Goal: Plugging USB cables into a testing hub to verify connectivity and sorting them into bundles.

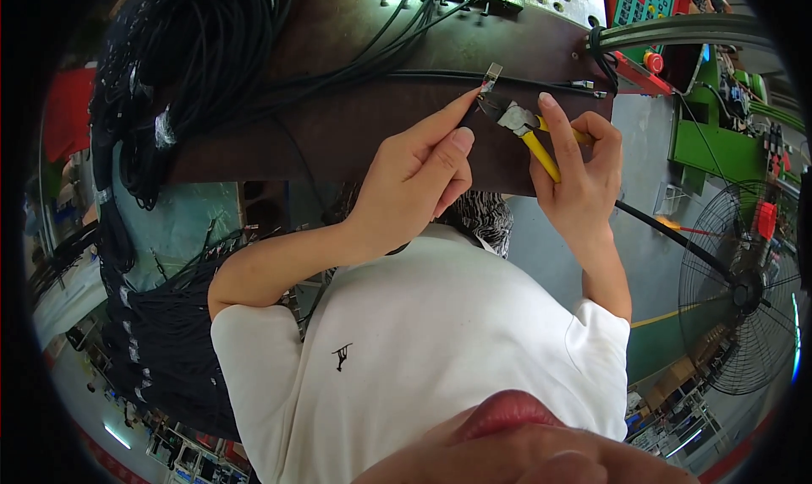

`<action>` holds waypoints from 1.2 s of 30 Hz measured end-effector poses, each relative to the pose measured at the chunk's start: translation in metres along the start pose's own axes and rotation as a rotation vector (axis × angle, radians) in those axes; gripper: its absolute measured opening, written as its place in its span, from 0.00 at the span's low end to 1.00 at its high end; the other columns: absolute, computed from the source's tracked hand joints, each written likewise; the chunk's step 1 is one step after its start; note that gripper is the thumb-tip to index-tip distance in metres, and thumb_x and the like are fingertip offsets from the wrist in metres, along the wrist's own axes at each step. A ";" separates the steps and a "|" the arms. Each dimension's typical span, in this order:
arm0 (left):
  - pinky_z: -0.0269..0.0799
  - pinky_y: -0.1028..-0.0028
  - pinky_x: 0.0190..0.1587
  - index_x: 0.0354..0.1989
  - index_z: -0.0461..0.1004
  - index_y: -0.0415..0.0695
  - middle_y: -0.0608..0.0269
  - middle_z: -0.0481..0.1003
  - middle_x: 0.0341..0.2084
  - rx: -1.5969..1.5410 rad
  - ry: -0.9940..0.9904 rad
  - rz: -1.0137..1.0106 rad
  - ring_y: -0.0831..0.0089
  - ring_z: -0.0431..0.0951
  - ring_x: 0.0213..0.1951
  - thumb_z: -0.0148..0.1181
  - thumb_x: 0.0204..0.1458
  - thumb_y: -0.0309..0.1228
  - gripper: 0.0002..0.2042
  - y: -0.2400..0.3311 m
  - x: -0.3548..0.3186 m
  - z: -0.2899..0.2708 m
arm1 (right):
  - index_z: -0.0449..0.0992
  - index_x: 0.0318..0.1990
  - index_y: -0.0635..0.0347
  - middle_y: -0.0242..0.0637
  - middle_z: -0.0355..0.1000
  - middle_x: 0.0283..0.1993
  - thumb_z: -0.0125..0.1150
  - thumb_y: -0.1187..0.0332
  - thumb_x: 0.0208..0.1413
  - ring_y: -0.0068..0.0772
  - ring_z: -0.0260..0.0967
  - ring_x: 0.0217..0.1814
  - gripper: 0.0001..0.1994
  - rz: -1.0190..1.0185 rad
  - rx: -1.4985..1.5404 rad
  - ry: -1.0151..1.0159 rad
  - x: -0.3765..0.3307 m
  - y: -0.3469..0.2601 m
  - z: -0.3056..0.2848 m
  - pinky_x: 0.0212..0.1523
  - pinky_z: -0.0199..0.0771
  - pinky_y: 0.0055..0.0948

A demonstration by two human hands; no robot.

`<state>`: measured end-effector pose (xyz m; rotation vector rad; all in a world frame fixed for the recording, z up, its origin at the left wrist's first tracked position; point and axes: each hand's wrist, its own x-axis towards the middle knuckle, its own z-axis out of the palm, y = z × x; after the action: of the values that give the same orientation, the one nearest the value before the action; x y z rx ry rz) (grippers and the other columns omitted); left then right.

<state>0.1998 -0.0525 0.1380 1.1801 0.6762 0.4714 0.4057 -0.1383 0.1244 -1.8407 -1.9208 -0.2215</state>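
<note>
Yellow-handled pliers, black shirt emblem

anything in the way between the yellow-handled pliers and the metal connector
Nothing visible: the yellow-handled pliers in the right hand reach close to the lower end of the metal connector, which stands just beyond the left hand. Whether they touch is too small to tell.

Head view, left lens of a worn pair. Working it remotely, I look steeply down past the white shirt, at close range, onto the left hand and right hand. The fisheye takes in the table beneath the hands and the fan right of the right hand; straight edges bend toward its rim.
</note>
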 end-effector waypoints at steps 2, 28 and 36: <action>0.56 0.84 0.19 0.69 0.55 0.43 0.71 0.63 0.13 0.002 0.017 0.016 0.87 0.59 0.15 0.41 0.67 0.33 0.22 -0.001 0.001 0.001 | 0.73 0.60 0.42 0.35 0.63 0.43 0.70 0.72 0.37 0.32 0.63 0.38 0.35 -0.002 -0.009 -0.002 0.000 -0.003 0.001 0.39 0.61 0.31; 0.55 0.85 0.21 0.64 0.63 0.42 0.70 0.66 0.15 0.020 0.224 0.181 0.88 0.59 0.17 0.43 0.66 0.32 0.19 -0.002 0.014 -0.020 | 0.69 0.60 0.56 0.40 0.63 0.43 0.68 0.71 0.47 0.37 0.65 0.37 0.29 0.176 0.749 -0.352 0.009 -0.014 -0.018 0.39 0.66 0.27; 0.59 0.83 0.22 0.64 0.60 0.37 0.69 0.66 0.16 -0.210 0.249 0.156 0.84 0.62 0.17 0.41 0.68 0.39 0.23 0.018 0.021 -0.034 | 0.66 0.61 0.62 0.37 0.64 0.49 0.63 0.69 0.52 0.35 0.60 0.54 0.27 0.160 0.358 0.332 0.013 0.044 -0.004 0.56 0.59 0.33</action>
<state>0.1911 -0.0098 0.1426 0.9883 0.7303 0.8113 0.4496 -0.1249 0.1244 -1.5939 -1.4714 -0.1128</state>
